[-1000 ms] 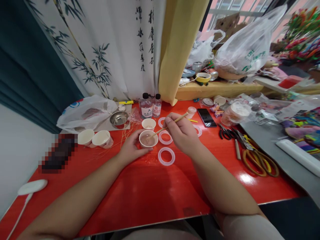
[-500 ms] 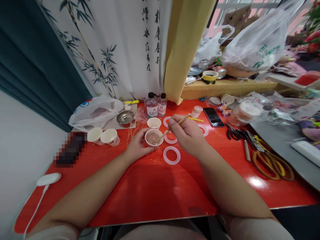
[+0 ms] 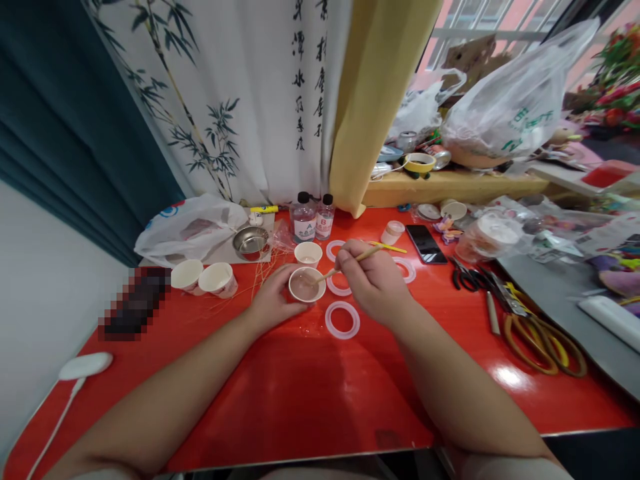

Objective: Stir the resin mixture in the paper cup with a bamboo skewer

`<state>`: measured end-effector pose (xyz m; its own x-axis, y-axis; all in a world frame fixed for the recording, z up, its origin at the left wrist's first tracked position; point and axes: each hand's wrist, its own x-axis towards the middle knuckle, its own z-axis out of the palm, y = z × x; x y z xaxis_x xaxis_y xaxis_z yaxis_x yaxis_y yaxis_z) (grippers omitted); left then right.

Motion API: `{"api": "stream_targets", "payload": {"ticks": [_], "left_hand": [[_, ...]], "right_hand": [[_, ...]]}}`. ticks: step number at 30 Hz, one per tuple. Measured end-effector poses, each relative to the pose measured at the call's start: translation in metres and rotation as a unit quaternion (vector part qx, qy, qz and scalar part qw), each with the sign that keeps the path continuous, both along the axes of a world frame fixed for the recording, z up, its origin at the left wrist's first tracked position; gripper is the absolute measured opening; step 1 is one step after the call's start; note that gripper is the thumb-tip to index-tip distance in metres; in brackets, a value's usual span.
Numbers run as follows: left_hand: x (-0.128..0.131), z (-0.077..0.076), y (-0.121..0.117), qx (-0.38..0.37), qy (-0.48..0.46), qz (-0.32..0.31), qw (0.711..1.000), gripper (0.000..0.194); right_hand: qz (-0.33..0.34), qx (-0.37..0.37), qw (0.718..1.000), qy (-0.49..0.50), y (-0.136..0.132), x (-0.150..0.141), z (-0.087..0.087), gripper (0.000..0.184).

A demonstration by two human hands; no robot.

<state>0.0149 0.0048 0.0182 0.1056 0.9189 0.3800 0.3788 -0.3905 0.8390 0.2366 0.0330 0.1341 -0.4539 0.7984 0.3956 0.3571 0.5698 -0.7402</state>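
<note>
My left hand (image 3: pixel 276 293) is wrapped round a paper cup (image 3: pixel 307 297) that holds a pinkish, cloudy liquid. Pinched in my right hand (image 3: pixel 367 273) is a thin wooden stick (image 3: pixel 327 274), whose lower end dips into that liquid. Directly behind the held cup stands another paper cup (image 3: pixel 309 254). Under and around my right hand lie several translucent ring molds, the nearest ring mold (image 3: pixel 343 320) in plain sight and others partly covered by the hand. Two bottles, bottle A (image 3: pixel 303 220) and bottle B (image 3: pixel 325 219), stand farther back with black caps on.
Two paper cups (image 3: pixel 219 280) and a metal bowl (image 3: pixel 251 241) stand to the left, near a plastic bag (image 3: pixel 193 227). On the right are a small jar (image 3: pixel 393 232), a phone (image 3: pixel 426 244), large scissors (image 3: pixel 543 340) and a grey mat (image 3: pixel 565 300). Wet drops (image 3: pixel 309 329) dot the red table.
The stick has shifted in the cup and now lies at a flatter slant, with my right hand slightly lower. My left hand still holds the cup. The whole view has shifted slightly.
</note>
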Motion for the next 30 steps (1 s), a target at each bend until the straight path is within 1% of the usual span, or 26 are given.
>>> {"api": "stream_targets", "payload": {"ticks": [6, 8, 10, 12, 15, 21, 24, 30], "left_hand": [[-0.001, 0.0001, -0.0001, 0.022, 0.011, 0.009, 1.0, 0.059], [-0.0017, -0.0017, -0.0007, 0.009, 0.006, 0.013, 1.0, 0.06], [-0.0021, -0.0037, -0.0014, -0.009, -0.006, 0.017, 1.0, 0.063], [-0.0021, -0.0047, -0.0019, -0.018, -0.016, 0.022, 0.999, 0.064], [-0.002, -0.0041, -0.0018, -0.017, -0.014, 0.027, 0.999, 0.063], [-0.0018, -0.0013, -0.0011, -0.011, -0.016, 0.023, 1.0, 0.064], [-0.0009, -0.0008, -0.0013, -0.011, -0.021, 0.022, 0.999, 0.064], [0.0006, 0.0009, -0.003, -0.021, -0.028, 0.021, 0.999, 0.061]], "right_hand": [[-0.009, -0.002, 1.0, 0.022, -0.0003, 0.001, -0.0019, 0.029], [0.002, -0.025, 0.999, 0.029, -0.0003, 0.0011, -0.0032, 0.03], [0.01, -0.049, 0.997, 0.057, -0.0009, 0.001, -0.0042, 0.031], [0.002, -0.049, 0.995, 0.084, -0.0017, 0.001, -0.0048, 0.032], [0.0, -0.037, 0.996, 0.077, -0.0024, 0.0009, -0.0056, 0.032], [0.009, -0.046, 0.995, 0.084, -0.0018, 0.0007, -0.0079, 0.03], [0.015, -0.065, 0.994, 0.091, -0.001, 0.0014, -0.0087, 0.031], [0.011, -0.062, 0.994, 0.094, 0.001, 0.0016, -0.0088, 0.032]]}}
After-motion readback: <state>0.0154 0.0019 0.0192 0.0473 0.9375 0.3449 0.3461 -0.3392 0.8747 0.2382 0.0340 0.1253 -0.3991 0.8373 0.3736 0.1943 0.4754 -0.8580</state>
